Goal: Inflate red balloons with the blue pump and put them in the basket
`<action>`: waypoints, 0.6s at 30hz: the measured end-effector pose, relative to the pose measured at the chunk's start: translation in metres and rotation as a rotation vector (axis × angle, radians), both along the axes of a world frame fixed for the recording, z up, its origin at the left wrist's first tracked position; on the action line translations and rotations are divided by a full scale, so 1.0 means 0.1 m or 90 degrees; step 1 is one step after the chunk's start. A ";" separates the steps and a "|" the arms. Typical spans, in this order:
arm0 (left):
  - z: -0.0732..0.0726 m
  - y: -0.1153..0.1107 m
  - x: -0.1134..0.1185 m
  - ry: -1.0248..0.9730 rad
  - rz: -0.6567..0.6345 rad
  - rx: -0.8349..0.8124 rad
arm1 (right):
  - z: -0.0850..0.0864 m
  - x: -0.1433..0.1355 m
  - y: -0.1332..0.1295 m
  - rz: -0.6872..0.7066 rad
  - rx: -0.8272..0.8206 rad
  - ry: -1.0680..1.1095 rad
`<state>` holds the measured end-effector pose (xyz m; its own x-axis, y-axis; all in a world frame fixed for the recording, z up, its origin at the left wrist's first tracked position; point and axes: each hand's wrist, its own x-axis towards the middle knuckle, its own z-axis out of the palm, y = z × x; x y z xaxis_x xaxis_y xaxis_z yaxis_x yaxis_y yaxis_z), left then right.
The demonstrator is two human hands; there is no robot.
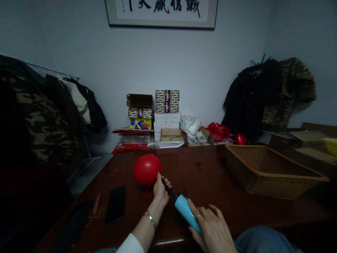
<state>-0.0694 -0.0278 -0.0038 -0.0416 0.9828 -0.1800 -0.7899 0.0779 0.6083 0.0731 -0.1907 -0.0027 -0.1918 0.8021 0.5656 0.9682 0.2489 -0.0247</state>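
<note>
An inflated red balloon (147,169) rests just above the brown table, its neck toward me. My left hand (161,189), with a silver bracelet at the wrist, is closed around the balloon's neck where it meets the black rod of a hand pump. The pump's light blue barrel (187,213) slants down to the right. Wrapped along that barrel, my right hand (210,225) wears a gold ring on one finger. The balloon's opening and the pump's tip are hidden by my left fingers.
A wicker basket (276,175) stands on the table at right. Two dark phones, one a black phone (115,205), lie at left near a reddish stick (97,203) with yellow string. Dark rings (198,166) lie mid-table. Stacked boxes (167,121) line the far edge.
</note>
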 end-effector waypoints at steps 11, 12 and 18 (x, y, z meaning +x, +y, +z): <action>-0.03 0.08 -0.09 -0.015 0.001 -0.016 | -0.06 0.41 -0.33 0.071 0.114 -0.124; -0.03 0.06 -0.07 -0.016 -0.005 -0.014 | -0.06 0.42 -0.34 0.072 0.117 -0.130; -0.06 0.00 0.00 -0.013 -0.010 -0.018 | -0.08 0.45 -0.35 0.053 0.115 -0.132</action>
<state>-0.0698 -0.0279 -0.0098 -0.0222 0.9779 -0.2080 -0.8008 0.1072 0.5892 0.1182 -0.2252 -0.0103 -0.3788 0.6688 0.6397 0.9242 0.3097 0.2235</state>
